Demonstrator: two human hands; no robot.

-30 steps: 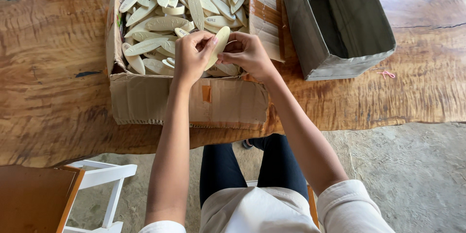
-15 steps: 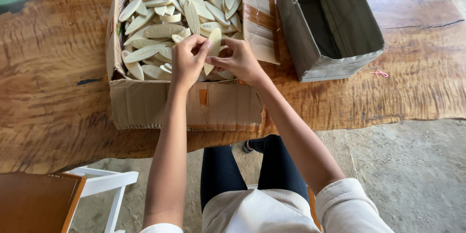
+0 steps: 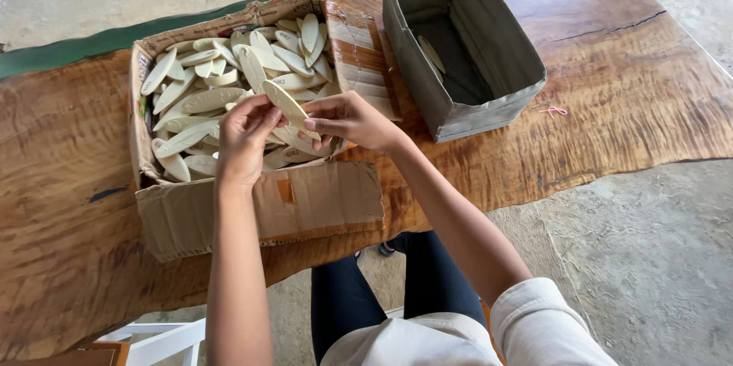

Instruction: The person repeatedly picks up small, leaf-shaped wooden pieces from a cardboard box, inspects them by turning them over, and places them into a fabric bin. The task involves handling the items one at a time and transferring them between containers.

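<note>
Head view shows both forearms stretched forward over a cardboard box point(image 3: 259, 206). Left hand point(image 3: 243, 141) and right hand point(image 3: 353, 120) pinch one pale oval wooden piece point(image 3: 289, 106) between their fingertips, tilted, just above the heap of like pieces point(image 3: 206, 87) filling the box. Box sits on the wooden surface point(image 3: 611, 106). Beside it to the right stands a grey bin point(image 3: 489, 110) with one piece inside. A small pink clip point(image 3: 556, 111) lies near the bin.

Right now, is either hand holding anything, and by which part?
Both hands hold one pale oval piece over the cardboard box. The left hand pinches its upper end, and the right hand grips its lower end.
</note>
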